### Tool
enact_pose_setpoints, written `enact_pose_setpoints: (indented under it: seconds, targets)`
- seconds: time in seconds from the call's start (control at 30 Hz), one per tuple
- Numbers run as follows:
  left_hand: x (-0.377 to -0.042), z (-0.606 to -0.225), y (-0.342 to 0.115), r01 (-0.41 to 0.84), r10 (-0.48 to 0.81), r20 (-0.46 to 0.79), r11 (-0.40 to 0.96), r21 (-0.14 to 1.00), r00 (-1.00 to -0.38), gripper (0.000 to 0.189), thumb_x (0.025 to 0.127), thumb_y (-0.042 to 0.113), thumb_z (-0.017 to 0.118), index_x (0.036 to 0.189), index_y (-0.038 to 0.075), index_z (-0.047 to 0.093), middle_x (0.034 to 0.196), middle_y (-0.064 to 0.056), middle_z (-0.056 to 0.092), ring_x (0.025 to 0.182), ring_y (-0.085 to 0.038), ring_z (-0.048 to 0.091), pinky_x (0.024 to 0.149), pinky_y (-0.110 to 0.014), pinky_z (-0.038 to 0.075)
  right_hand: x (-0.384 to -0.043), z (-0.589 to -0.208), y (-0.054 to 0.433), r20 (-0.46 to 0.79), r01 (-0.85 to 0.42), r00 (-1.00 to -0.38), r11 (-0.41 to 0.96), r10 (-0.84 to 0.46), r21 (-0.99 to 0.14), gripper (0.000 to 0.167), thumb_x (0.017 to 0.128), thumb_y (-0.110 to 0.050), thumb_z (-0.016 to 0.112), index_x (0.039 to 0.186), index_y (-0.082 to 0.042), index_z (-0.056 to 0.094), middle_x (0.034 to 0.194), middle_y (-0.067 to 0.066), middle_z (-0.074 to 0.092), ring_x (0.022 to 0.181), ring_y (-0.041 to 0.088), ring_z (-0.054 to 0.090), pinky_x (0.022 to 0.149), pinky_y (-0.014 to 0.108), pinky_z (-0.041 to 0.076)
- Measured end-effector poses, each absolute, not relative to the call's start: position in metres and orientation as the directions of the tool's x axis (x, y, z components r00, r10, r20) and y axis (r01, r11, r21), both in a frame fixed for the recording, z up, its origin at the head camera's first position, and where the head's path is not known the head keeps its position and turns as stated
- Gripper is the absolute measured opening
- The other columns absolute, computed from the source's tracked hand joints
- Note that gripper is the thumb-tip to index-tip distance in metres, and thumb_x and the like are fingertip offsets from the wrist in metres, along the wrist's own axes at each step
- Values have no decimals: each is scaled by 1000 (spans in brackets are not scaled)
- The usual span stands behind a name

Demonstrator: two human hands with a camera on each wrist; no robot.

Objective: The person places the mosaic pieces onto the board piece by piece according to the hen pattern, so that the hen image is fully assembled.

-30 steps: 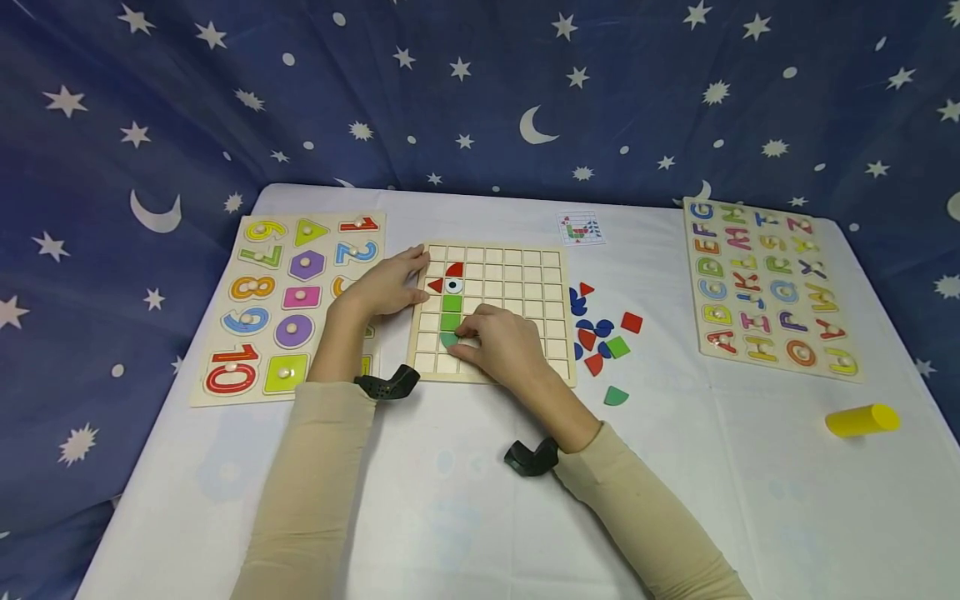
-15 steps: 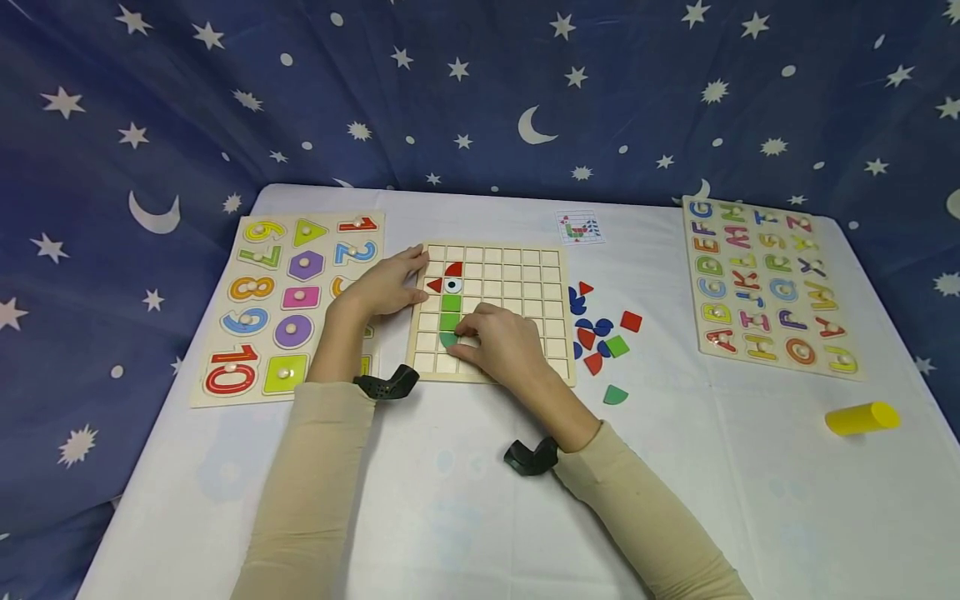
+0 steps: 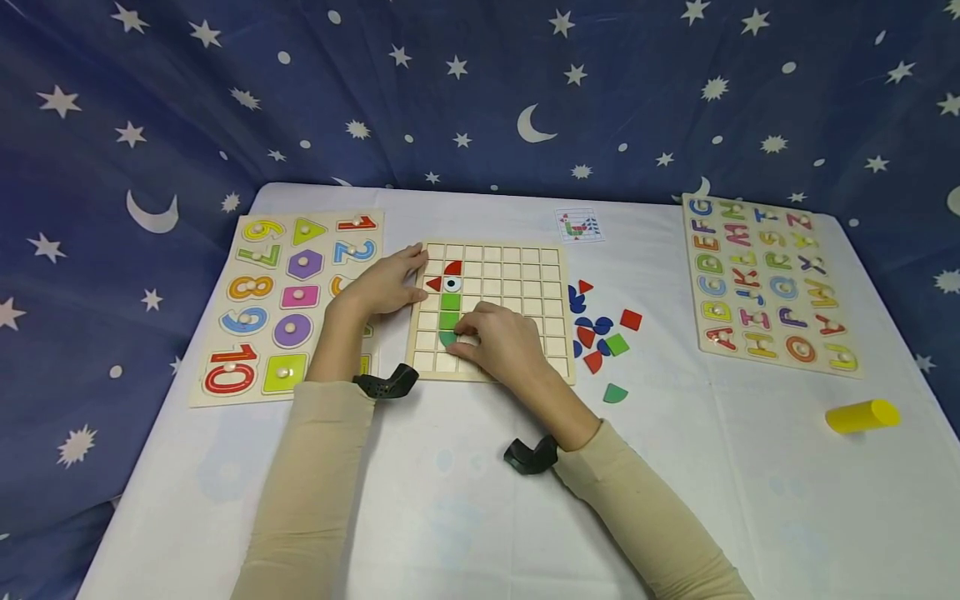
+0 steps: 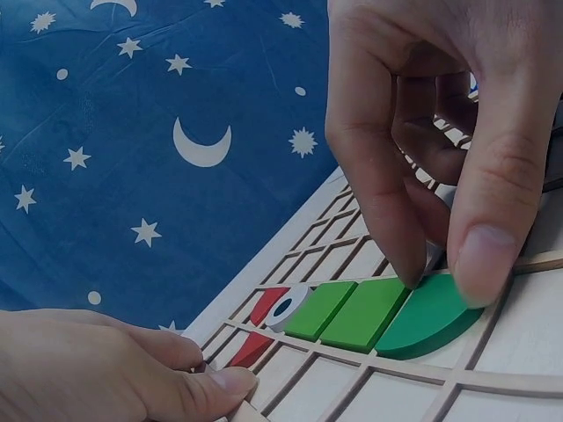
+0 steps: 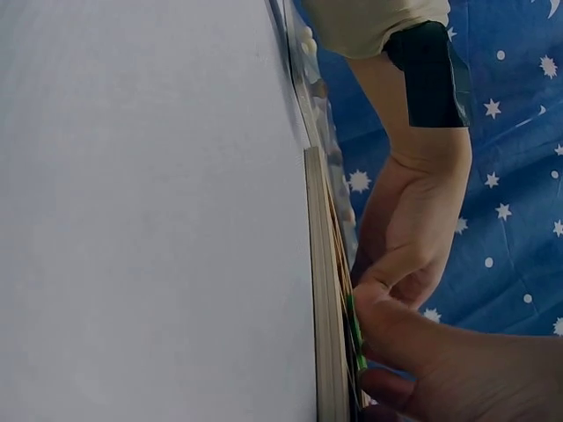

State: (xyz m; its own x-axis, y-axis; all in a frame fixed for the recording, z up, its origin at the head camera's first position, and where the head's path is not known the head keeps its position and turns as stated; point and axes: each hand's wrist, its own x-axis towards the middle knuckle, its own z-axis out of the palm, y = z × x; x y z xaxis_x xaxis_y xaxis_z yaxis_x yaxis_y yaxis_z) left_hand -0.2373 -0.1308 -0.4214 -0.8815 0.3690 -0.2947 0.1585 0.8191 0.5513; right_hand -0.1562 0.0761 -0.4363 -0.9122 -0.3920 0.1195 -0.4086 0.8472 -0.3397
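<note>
A wooden grid board (image 3: 517,275) lies flat on the table. Down one column run a red quarter-circle, a white eye piece (image 3: 452,284) and two light green squares (image 4: 359,314), with a red triangle beside the eye. Below the squares, in the same column, sits a darker green quarter-circle tile (image 4: 431,318). My right hand (image 3: 504,340) pinches this tile between thumb and forefinger at its edge. My left hand (image 3: 382,283) rests against the board's left edge, thumb and fingers fairly straight and spread along the frame.
Loose red, blue and green tiles (image 3: 617,345) lie right of the board. A small pattern card (image 3: 580,225) is behind it. A number puzzle (image 3: 247,333) stands left, partly under my left arm; an alphabet puzzle (image 3: 772,292) and a yellow cylinder (image 3: 862,417) are at right.
</note>
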Motion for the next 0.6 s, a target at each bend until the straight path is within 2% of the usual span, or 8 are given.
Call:
enact_pose_setpoints:
  seconds: [0.17,0.33,0.43,0.6]
  targets:
    - [-238,-421,-131,159,369,-294,818,552,-881,70,91,20,63,150,9,27,161,-3,13,149,-24,9,121,-43,13,-164,-420,91,30,-388,-913,845,-406,-368,33,81,-48,70,101,-21,74,90,-6,67,79,10,62,64,28,52]
    - [-238,-422,-129,147,368,-298,811,566,-881,71,91,20,64,150,10,27,161,-2,12,149,-23,9,121,-43,13,-181,-402,144,-72,-371,-886,794,-458,-481,34,85,-32,70,113,-12,69,100,3,69,88,18,62,78,33,53]
    - [-238,-424,-128,150,372,-298,810,567,-879,71,91,20,64,150,10,27,161,-2,12,149,-24,9,121,-43,14,-184,-400,183,-95,-337,-887,773,-453,-537,35,85,-24,72,116,-10,67,104,6,67,87,20,60,75,34,52]
    - [-238,-423,-129,147,363,-299,817,558,-882,71,90,20,64,150,10,28,161,-2,12,149,-24,9,121,-44,14,-174,-402,237,-165,-263,-898,798,-408,-543,34,82,-18,75,115,-13,69,100,5,64,84,19,52,68,29,47]
